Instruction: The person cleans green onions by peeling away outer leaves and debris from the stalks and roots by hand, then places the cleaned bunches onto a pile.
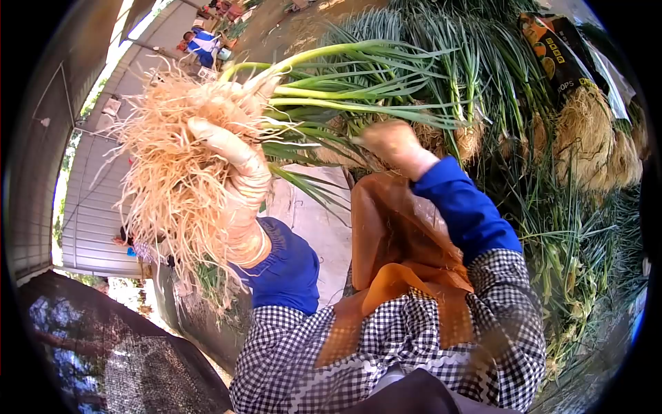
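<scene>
My left hand (241,155), in a pale covering, is closed around a bunch of green onions (310,93). Its bushy, light roots (172,138) spread over and below the fingers, and its green leaves stretch out to the right. Close under those leaves is my right hand (394,141), slightly blurred, with its fingers curled in. Whatever those fingers may hold is hidden.
Piles of green onions (483,65) lie ahead and to the right. A black printed bag (562,52) rests on bunches with roots at far right. An orange apron (383,221) covers my lap, beside a pale sheet (310,207). Another person (202,45) sits farther off.
</scene>
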A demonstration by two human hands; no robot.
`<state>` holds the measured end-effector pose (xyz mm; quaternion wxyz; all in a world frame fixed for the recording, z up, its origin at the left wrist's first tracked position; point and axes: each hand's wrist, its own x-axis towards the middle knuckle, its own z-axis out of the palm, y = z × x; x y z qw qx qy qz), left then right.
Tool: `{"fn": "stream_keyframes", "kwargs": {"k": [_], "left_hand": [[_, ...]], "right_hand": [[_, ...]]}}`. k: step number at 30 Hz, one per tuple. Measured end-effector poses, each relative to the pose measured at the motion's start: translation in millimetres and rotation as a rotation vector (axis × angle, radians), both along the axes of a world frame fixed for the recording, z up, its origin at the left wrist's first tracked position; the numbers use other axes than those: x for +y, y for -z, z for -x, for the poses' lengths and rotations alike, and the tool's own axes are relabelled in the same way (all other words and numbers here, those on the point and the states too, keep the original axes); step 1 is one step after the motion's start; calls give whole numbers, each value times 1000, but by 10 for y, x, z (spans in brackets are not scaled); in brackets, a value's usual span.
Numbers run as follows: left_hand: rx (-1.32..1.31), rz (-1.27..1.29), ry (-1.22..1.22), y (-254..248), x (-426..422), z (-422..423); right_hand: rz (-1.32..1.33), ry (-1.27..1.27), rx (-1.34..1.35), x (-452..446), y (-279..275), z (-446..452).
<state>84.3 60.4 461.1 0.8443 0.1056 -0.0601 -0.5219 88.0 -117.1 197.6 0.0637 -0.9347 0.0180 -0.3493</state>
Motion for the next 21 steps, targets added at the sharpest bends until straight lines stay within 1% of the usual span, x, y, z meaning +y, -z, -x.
{"fn": "stream_keyframes", "kwargs": {"k": [1, 2, 3, 4, 5, 7, 8, 9, 10, 11, 12, 13, 14, 16, 17, 19, 21], "left_hand": [[-70, 18, -46, -47, 84, -58], [54, 68, 43, -110, 140, -40], [25, 129, 66, -110, 223, -133], [3, 189, 68, -120, 329, -217], [-9, 212, 33, -113, 426, -306], [-49, 254, -58, -92, 606, -491], [-117, 242, -145, -130, 663, -533], [-184, 219, -252, -174, 735, -607], [-246, 196, -361, -218, 843, -697], [-258, 197, -405, -290, 1007, -805], [-269, 198, -448, -361, 1172, -910], [-280, 197, -492, -431, 1338, -1014], [-316, 196, -451, -482, 1555, -1120], [-448, 198, -537, -385, 2005, -1275], [-510, 198, -583, -339, 2225, -1353], [-419, 257, -618, -94, 2663, -1471], [-744, 37, -821, 331, 2954, -1571]], "right_hand": [[-77, 130, 65, -124, 367, 161], [-148, 263, 137, -244, 740, 321], [-229, 309, 413, -417, 933, 577], [-337, 372, 481, -465, 1059, 792], [-441, 480, 718, -551, 1141, 943], [-411, 558, 953, -726, 1450, 993], [-361, 527, 946, -750, 1440, 994], [-304, 495, 941, -745, 1296, 958], [-317, 422, 1032, -775, 1141, 900], [-361, 376, 863, -775, 1114, 905], [-608, 255, 650, -984, 1449, 925], [-600, 262, 591, -1029, 1541, 920], [-591, 269, 532, -1075, 1630, 915], [-336, 367, 629, -855, 1082, 1090], [-355, 337, 661, -710, 867, 1149], [-658, 348, 804, -957, 1100, 1339], [-837, 434, 879, -971, 1066, 1470]]}}
